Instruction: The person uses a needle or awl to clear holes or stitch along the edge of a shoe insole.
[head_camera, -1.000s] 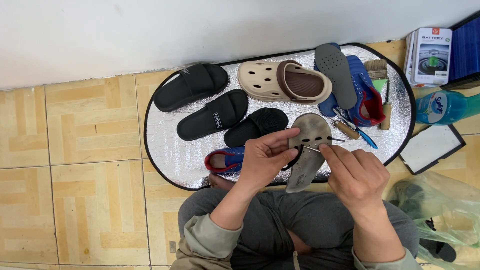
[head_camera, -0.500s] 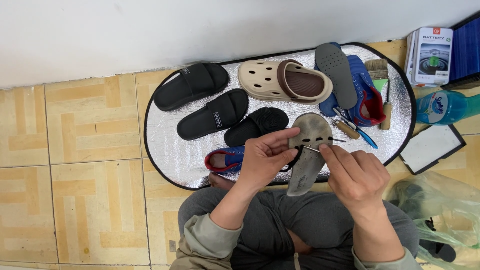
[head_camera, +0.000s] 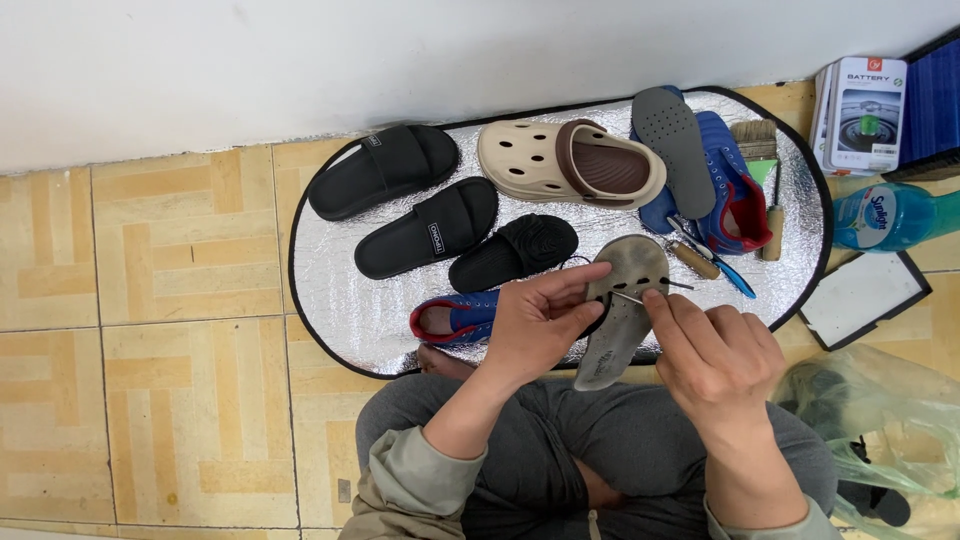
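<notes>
Fingers of the left hand (head_camera: 535, 325) pinch the grey insole (head_camera: 622, 310), long axis toward the lap; right hand (head_camera: 715, 350) grips a thin needle (head_camera: 630, 296) against its toe end.

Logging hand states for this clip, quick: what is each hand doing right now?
Left hand: closed on the grey insole, fingers pinching its edge.
Right hand: closed, fingers pinching a thin metal needle against the insole.
</notes>
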